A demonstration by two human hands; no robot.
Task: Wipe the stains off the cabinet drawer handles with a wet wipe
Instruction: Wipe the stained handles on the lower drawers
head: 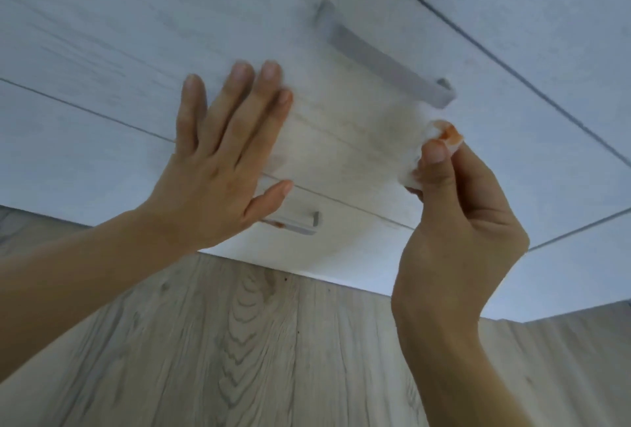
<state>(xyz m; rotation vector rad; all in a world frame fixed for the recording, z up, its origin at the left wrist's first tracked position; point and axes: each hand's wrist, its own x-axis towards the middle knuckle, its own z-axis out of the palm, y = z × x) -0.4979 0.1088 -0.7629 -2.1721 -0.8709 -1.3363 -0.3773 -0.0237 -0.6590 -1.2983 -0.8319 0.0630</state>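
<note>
The left hand (218, 167) lies flat against the pale drawer front (143, 51), fingers straight and close together, thumb held out to the side. Just under that thumb sits the lower handle (300, 223), with a reddish smear at its left end. The right hand (457, 221) pinches a crumpled wet wipe (423, 150) — stained orange at the top — between thumb and fingertips. The upper handle (382, 57) runs above and between both hands, apart from the wipe.
</note>
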